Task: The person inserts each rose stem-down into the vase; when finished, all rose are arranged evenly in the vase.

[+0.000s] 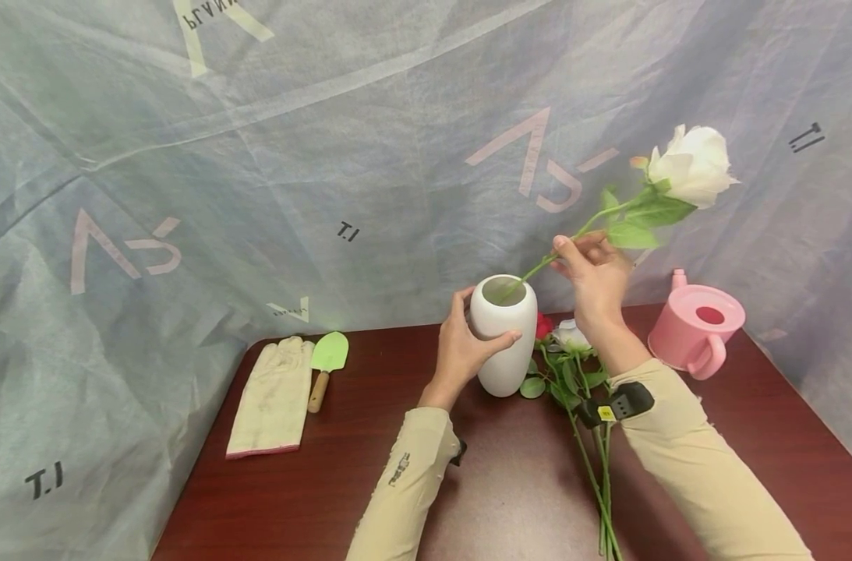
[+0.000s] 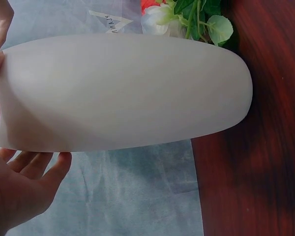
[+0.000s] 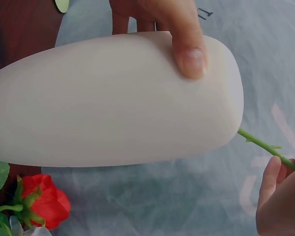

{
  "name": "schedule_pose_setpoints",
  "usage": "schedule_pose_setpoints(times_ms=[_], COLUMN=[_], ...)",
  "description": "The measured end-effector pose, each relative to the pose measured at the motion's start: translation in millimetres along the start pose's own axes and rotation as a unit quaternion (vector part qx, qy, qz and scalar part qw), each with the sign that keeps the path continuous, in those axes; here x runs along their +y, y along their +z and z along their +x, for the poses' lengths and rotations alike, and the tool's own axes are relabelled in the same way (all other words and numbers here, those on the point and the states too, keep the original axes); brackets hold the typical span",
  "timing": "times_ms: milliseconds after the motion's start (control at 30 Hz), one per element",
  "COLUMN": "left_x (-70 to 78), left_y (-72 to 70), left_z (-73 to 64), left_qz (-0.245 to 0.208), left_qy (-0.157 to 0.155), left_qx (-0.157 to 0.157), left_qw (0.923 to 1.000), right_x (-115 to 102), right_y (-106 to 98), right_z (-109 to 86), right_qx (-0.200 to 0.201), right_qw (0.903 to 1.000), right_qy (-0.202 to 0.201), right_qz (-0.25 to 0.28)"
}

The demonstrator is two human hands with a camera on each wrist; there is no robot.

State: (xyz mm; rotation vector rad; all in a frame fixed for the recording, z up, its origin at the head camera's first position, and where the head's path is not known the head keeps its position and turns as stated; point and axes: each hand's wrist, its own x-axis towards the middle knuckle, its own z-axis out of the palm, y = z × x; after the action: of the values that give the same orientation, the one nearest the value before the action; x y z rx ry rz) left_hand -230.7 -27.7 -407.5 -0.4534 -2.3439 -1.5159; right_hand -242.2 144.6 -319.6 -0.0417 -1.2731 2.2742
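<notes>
A tall white vase (image 1: pixel 504 343) stands upright on the table. My left hand (image 1: pixel 461 343) grips its upper part, thumb across the front and fingers round the far left side. With thumb and fingers, my right hand (image 1: pixel 597 273) pinches the green stem of a white rose (image 1: pixel 691 167). The stem (image 3: pixel 258 141) slants down into the vase's mouth, and its lower end is hidden inside. The bloom leans up and to the right, above the right hand. In the left wrist view the vase (image 2: pixel 123 93) fills most of the picture, with the left hand (image 2: pixel 27 189) against its upper end.
Right of the vase lie a red rose (image 3: pixel 46 201), another white rose (image 1: pixel 571 335) and long green stems (image 1: pixel 594 467). A pink watering can (image 1: pixel 699 327) stands at the right. Pale gloves (image 1: pixel 271 397) and a green-bladed trowel (image 1: pixel 330 353) lie at the left. Grey cloth hangs behind.
</notes>
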Motion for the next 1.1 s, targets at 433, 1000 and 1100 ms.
schedule_pose_setpoints(times_ms=[433,1000,1100], left_x=[1.8,0.3,-0.3], left_y=[0.7,1.1,1.1], left_z=[-1.2,-4.4,-4.2], left_qz=[-0.008,-0.005,-0.007], left_qy=[0.003,-0.006,-0.005], left_qx=[0.001,-0.001,-0.002], left_qw=[1.0,1.0,1.0], right_x=[7.7,26.3,25.7], right_y=[5.0,-0.3,-0.3], right_z=[-7.6,-12.8,-12.6], right_qx=[-0.038,-0.069,-0.076], right_qw=[0.9977,0.9884,0.9867], right_qy=[0.006,0.001,0.003], right_qz=[-0.057,-0.135,-0.144])
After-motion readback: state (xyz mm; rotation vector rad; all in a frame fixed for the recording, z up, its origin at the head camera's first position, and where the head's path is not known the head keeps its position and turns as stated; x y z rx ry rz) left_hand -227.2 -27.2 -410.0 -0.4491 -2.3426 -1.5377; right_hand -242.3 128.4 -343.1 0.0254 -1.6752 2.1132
